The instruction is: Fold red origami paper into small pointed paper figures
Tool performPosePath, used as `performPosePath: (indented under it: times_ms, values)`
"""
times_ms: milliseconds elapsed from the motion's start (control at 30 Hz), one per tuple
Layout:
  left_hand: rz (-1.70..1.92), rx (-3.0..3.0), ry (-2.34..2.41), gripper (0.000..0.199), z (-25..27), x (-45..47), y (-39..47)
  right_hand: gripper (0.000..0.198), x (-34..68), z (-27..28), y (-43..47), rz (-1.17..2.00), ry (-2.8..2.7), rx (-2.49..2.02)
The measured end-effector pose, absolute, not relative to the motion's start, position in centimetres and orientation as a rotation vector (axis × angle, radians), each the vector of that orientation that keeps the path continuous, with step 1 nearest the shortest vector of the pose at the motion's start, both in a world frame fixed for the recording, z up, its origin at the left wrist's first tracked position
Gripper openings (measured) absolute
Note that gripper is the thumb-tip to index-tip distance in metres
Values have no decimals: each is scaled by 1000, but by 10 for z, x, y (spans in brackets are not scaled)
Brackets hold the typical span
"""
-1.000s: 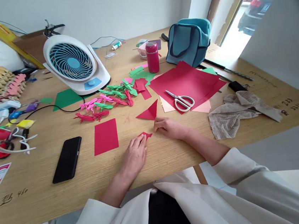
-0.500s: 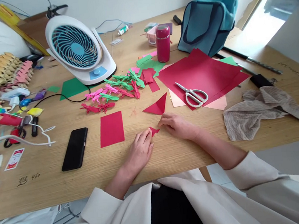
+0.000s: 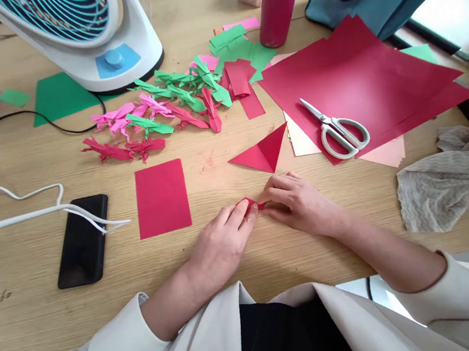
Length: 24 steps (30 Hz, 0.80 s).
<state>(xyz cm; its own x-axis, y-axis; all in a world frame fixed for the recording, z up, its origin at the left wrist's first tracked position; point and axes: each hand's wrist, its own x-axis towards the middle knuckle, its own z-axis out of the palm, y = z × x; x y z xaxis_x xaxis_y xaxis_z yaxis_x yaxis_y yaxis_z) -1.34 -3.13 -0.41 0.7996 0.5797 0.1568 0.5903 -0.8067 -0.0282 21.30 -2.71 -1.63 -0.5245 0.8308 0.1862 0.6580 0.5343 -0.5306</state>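
A small folded piece of red paper (image 3: 246, 202) lies on the table between my hands, partly covered by fingers. My left hand (image 3: 228, 236) presses it from the left with closed fingers. From the right, my right hand (image 3: 298, 202) pinches the paper's other end between thumb and fingers. Just beyond them stands a creased red paper triangle (image 3: 262, 151), touched by neither hand. A flat red paper rectangle (image 3: 162, 198) lies to the left. Farther back are folded green paper figures (image 3: 186, 95), pink ones (image 3: 117, 118) and red ones (image 3: 108, 149).
White-handled scissors (image 3: 336, 130) rest on large red sheets (image 3: 375, 77) at the right. A grey cloth (image 3: 433, 193) lies at far right. At left are a black phone (image 3: 83, 244) and a white cable (image 3: 46, 213). A fan (image 3: 132, 46) and a red flask (image 3: 279, 6) stand behind.
The view has moved closer and tilted down toward the table. My hands have come nearer together, my left fingers now covering more of the folded paper, my right fingers still at its right end.
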Motion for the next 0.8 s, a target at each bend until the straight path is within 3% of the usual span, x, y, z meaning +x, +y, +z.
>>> performPosePath:
  times_ms: [267, 800]
  values:
    - [-453, -3037, -1112, 13, -7, -7, -10, 15, 209, -18, -28, 511, -2354, -1257]
    - [-723, -3328, -1361, 4, -17, -4, 7, 10, 200, -14, -26, 547, -2330, -1337]
